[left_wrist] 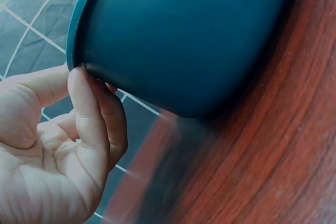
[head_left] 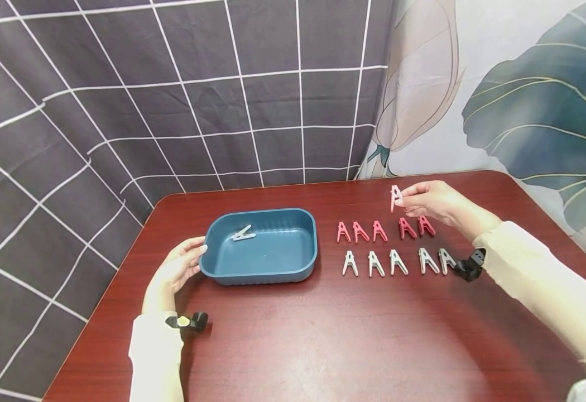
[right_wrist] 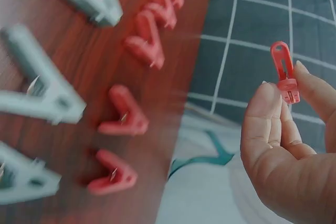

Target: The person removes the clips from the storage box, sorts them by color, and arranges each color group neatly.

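Observation:
A blue tray stands on the dark red table with one white clothes peg lying inside. My left hand rests against the tray's left rim, fingers nearly straight; in the left wrist view the fingertips touch the outer lip of the tray. My right hand is raised above the table at the right and pinches a pink peg between thumb and fingers. The right wrist view shows that pink peg upright in the right hand.
Right of the tray lie two rows of pegs: several pink pegs behind and several white pegs in front. A grid-patterned dark curtain and a leaf-printed curtain hang behind the table. Bare tabletop fills the front.

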A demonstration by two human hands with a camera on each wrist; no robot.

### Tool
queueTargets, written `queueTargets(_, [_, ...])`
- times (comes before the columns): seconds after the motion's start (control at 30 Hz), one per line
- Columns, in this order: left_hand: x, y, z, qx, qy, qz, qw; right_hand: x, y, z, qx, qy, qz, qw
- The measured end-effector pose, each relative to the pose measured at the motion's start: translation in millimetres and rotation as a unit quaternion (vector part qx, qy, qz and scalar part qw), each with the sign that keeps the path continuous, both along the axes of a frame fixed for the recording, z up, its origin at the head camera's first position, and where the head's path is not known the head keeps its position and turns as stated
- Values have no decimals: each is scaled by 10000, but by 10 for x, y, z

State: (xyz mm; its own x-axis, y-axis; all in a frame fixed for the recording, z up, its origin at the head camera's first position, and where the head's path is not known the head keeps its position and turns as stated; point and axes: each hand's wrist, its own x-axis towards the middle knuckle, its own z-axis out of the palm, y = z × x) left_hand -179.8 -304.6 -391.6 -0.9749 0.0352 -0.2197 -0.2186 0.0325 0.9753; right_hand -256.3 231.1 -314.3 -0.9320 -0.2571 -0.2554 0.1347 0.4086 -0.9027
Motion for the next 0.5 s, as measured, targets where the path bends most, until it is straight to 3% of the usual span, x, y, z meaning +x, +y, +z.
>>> queueTargets(0.37, [-7,17,-2,-141,-11,-7,9999,34,478,-191,51,-86,-217,9997])
queueTargets(0.5, [-2,18,5,-4,-15,-10,10000,19,647,-257,332,-87,-306,9989])
